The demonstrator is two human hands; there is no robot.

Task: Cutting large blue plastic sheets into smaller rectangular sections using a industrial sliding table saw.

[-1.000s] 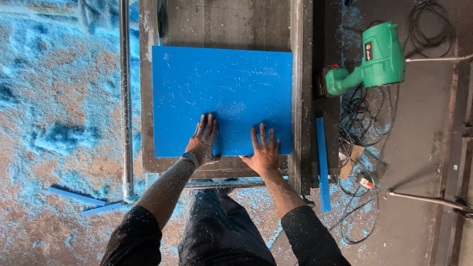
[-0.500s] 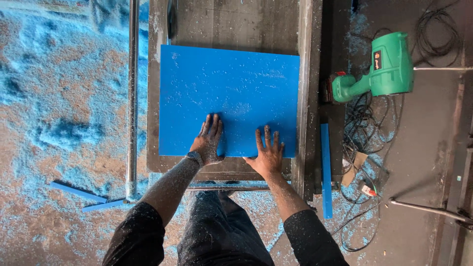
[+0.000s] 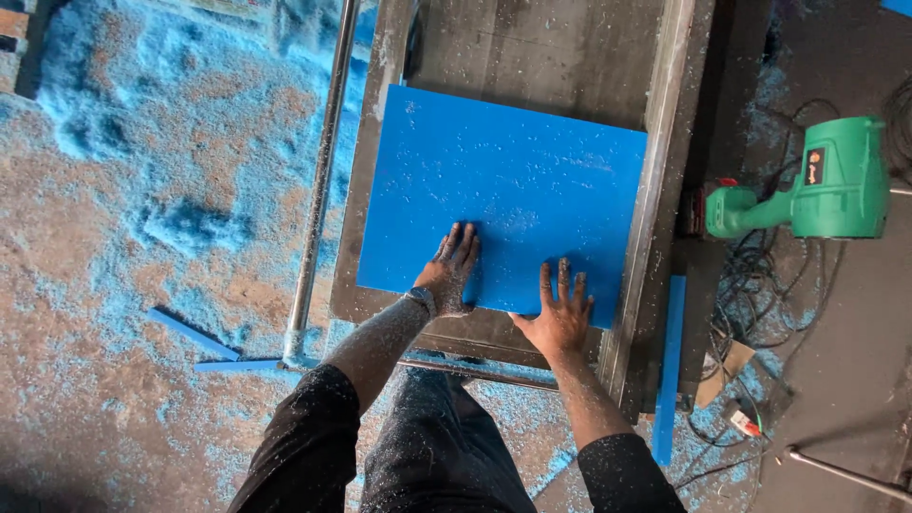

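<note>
— Head view, what have I got under the hands?

— A blue plastic sheet (image 3: pixel 503 195) lying flat on the grey metal work table (image 3: pixel 560 52), its right edge against the table's raised side rail (image 3: pixel 655 161). My left hand (image 3: pixel 451 271) is spread flat, palm down, on the sheet's near edge; the right hand (image 3: pixel 560 318) is also open and flat, fingers on the sheet and heel over its near edge. Neither grips anything (pressing flat, I judge, to keep the sheet square against the rail).

— Around it?

— A green power tool (image 3: pixel 817 185) to the right, over tangled black cables (image 3: pixel 760 275); a narrow blue strip (image 3: pixel 670 366) beside the table's near right; blue shavings (image 3: pixel 142 180) across the floor to the left.

— Anything unclear?

— The table's far end is cut off, and I cannot tell what the dark shape at its far left is.
</note>
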